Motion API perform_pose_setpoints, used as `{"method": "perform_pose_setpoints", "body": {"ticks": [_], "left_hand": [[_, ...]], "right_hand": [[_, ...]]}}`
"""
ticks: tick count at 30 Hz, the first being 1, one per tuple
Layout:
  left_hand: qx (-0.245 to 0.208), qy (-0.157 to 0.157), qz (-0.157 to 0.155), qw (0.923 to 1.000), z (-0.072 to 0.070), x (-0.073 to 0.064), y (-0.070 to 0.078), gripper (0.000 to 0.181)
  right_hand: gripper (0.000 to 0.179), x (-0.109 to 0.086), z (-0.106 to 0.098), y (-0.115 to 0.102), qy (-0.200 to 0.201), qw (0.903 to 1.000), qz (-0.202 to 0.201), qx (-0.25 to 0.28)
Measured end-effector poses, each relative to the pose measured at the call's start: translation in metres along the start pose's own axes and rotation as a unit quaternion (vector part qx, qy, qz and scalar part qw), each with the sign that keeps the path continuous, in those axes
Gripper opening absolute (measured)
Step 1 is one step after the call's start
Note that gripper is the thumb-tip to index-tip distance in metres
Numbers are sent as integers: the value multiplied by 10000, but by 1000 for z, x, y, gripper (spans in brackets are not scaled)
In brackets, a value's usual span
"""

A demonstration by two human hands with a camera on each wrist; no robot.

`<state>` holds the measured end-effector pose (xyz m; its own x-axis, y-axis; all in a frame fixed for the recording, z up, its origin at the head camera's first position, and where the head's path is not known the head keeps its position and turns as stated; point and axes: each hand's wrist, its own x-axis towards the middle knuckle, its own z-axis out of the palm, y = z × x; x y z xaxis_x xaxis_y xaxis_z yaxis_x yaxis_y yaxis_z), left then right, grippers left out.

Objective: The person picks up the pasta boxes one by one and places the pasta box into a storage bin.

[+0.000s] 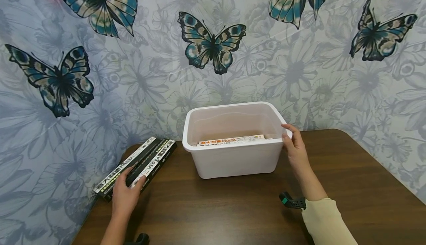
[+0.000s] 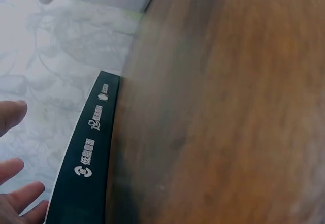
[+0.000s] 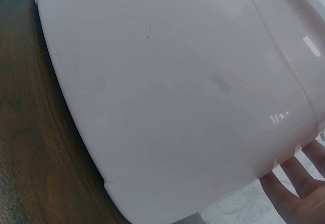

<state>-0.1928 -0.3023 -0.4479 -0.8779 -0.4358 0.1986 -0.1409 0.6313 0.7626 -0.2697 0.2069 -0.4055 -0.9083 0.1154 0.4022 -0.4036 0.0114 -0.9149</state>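
At the table's left edge lie two long black boxes [image 1: 159, 160] with white lettering strips, side by side. My left hand [image 1: 125, 193] is over their near end, fingers and thumb spread. In the left wrist view a dark green-black box side [image 2: 86, 153] shows beside the spread fingers [image 2: 25, 196]; whether they touch it is hard to tell. A white plastic bin [image 1: 237, 160] stands upright at the back of the table. My right hand [image 1: 294, 147] grips its right rim, with fingertips against the wall in the right wrist view. Inside lies a white box with orange lettering [image 1: 229, 140].
The brown wooden table [image 1: 226, 208] narrows toward the back. Behind it hangs a pale floral wall covering [image 1: 149, 71] with blue-green butterflies. A black band [image 1: 293, 201] is on the right wrist, by a cream sleeve [image 1: 327, 219].
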Motion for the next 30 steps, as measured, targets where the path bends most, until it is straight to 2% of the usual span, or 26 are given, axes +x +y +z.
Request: {"method": "perform_pose_setpoints", "body": {"ticks": [7, 11, 14, 24, 30], "left_hand": [[274, 301, -247, 9989, 2, 1, -6, 74], [272, 214, -514, 9981, 1, 0, -11, 78], [276, 143, -581, 9978, 2, 0, -15, 80], [519, 41, -514, 9973, 4, 2, -21, 80], [387, 236, -370, 9983, 6, 0, -23, 78]], "right_hand": [[43, 0, -1, -1, 5, 10000, -20, -53], [43, 0, -1, -1, -5, 10000, -8, -43], [43, 1, 0, 0, 3, 10000, -5, -35], [43, 1, 0, -2, -46, 10000, -11, -18], [43, -1, -1, -2, -36, 9999, 49, -88]]}}
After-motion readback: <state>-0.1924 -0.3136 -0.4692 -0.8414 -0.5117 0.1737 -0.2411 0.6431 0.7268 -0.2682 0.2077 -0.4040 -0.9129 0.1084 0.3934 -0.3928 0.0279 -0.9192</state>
